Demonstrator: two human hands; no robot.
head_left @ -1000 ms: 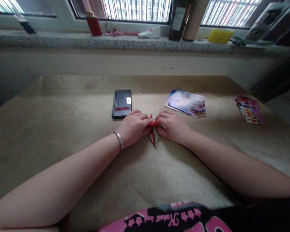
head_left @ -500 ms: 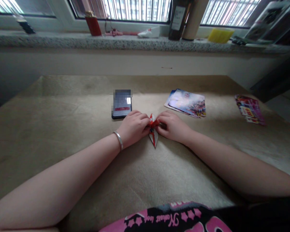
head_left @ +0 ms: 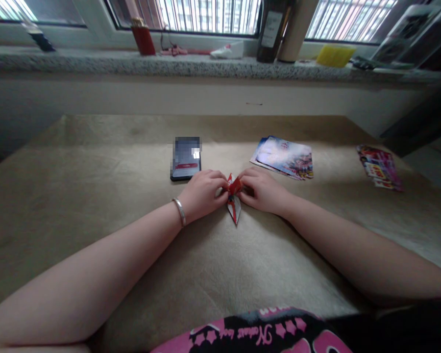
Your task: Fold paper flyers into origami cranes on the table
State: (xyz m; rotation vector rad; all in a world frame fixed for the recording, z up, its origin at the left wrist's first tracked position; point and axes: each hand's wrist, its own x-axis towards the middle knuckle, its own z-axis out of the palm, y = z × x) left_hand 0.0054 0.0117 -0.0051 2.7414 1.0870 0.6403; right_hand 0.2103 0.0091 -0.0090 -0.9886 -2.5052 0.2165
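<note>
A small folded paper piece [head_left: 234,202], red and white with a point towards me, lies on the tan table cover [head_left: 95,196] in the middle. My left hand [head_left: 203,192], with a silver bangle on its wrist, pinches the paper's upper left side. My right hand [head_left: 262,191] pinches its upper right side. The fingers of both hands are closed together on the red top flap.
A black phone [head_left: 185,158] with a lit screen lies just beyond my left hand. A stack of printed cards [head_left: 284,157] sits beyond my right hand, and another colourful sheet [head_left: 380,166] lies far right. The window sill [head_left: 169,61] holds a red cup, bottles and a yellow box.
The red top flap of the paper has been lifted and turned a little between my fingertips. Both hands stay in nearly the same place.
</note>
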